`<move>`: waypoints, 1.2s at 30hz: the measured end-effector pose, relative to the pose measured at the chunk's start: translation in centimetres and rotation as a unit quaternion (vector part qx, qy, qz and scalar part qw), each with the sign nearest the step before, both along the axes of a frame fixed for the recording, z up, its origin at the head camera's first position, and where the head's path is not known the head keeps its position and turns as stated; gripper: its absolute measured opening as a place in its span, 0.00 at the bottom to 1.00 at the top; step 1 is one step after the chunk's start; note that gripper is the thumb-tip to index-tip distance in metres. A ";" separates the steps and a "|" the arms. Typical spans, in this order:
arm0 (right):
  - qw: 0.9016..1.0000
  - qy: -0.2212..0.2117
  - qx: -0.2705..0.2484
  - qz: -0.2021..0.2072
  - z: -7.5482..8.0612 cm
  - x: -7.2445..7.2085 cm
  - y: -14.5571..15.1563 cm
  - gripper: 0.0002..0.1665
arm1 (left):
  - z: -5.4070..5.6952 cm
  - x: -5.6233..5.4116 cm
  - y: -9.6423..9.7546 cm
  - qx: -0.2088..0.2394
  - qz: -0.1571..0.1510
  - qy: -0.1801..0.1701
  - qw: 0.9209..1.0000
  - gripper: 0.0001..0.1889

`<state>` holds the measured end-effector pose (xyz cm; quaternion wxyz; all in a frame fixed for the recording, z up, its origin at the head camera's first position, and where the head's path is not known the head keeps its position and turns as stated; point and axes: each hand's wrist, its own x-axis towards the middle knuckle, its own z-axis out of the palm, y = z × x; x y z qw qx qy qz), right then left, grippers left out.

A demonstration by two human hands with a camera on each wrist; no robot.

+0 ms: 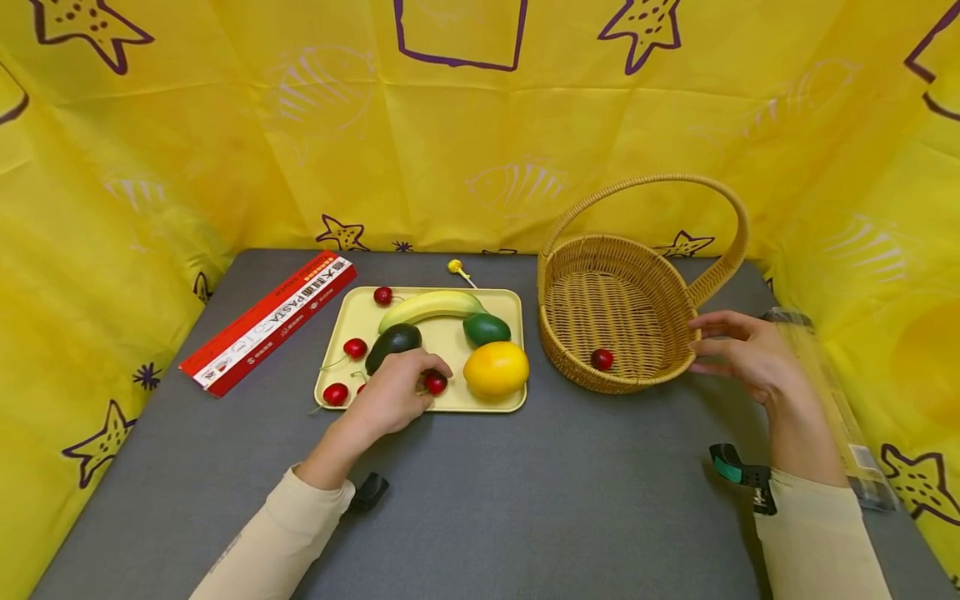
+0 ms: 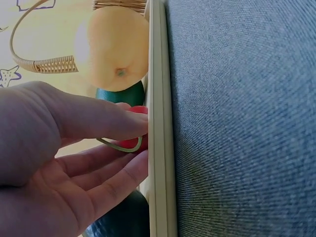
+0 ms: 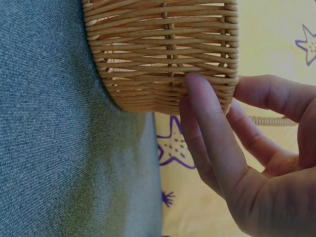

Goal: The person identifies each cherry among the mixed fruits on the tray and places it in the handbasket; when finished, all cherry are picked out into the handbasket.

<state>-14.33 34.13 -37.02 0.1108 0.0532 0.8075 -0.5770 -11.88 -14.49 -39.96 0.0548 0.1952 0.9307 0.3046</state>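
In the head view my left hand (image 1: pixel 397 387) is over the front of the cream tray (image 1: pixel 480 408). Its thumb and fingers pinch a red cherry (image 1: pixel 435 382), whose green stem (image 2: pixel 118 146) curls out in the left wrist view. Beside that hand lie a dark avocado (image 1: pixel 393 345), a yellow round fruit (image 1: pixel 496 369), a green fruit (image 1: pixel 486 330) and a banana (image 1: pixel 431 306). My right hand (image 1: pixel 750 354) grips the right rim of the wicker basket (image 1: pixel 600 383), thumb at the rim and fingers against the outer weave. One cherry (image 1: pixel 602 359) is in the basket.
More cherries (image 1: pixel 355 348) lie on the tray's left side. A red pasta box (image 1: pixel 270 323) lies left of the tray. Behind the tray is a small yellow flower-like item (image 1: pixel 459 268). A clear package (image 1: pixel 832 400) lies beyond my right wrist. Yellow cloth (image 1: pixel 465 125) surrounds the table.
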 end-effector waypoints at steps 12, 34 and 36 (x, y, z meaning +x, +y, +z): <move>1.000 -0.002 -0.015 -0.006 -0.1 0.0 0.1 0.20 | -0.2 0.0 0.0 0.043 0.005 -0.031 0.999 0.17; 1.000 -0.003 -0.010 -0.004 0.1 0.0 0.0 0.21 | 2.2 -0.4 -0.3 0.101 -0.007 -0.073 0.992 0.17; 1.000 -0.003 -0.012 -0.004 0.1 0.0 0.0 0.20 | 2.5 -0.5 -0.2 0.103 -0.011 -0.069 0.992 0.17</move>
